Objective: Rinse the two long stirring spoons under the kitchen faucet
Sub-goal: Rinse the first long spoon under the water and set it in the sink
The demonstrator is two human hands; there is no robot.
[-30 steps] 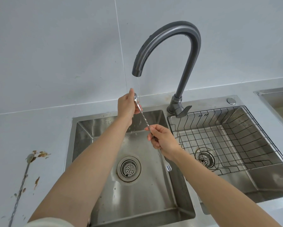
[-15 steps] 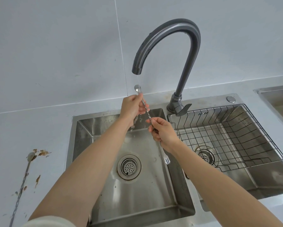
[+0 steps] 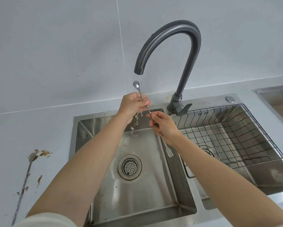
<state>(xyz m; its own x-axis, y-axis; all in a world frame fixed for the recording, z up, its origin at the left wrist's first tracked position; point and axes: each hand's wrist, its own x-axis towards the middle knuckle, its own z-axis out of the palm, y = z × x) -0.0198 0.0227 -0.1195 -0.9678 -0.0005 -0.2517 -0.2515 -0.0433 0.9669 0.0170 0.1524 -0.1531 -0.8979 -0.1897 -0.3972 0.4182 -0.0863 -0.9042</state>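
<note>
Steel spoon (image 3: pixel 148 110) slants under the faucet's (image 3: pixel 192 46) thin stream above the sink (image 3: pixel 137 202). The left hand (image 3: pixel 132 104) pinches its shaft below the bowl, and the right hand (image 3: pixel 163 126) grips lower down. Another spoon (image 3: pixel 25 185) lies on the stained counter (image 3: pixel 6 136), left of the sink.

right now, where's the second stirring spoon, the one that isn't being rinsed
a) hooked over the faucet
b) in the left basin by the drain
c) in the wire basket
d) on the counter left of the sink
d: the second spoon lies on the counter left of the sink, among brown smears, while the left hand and right hand hold the first spoon under the faucet.
</note>
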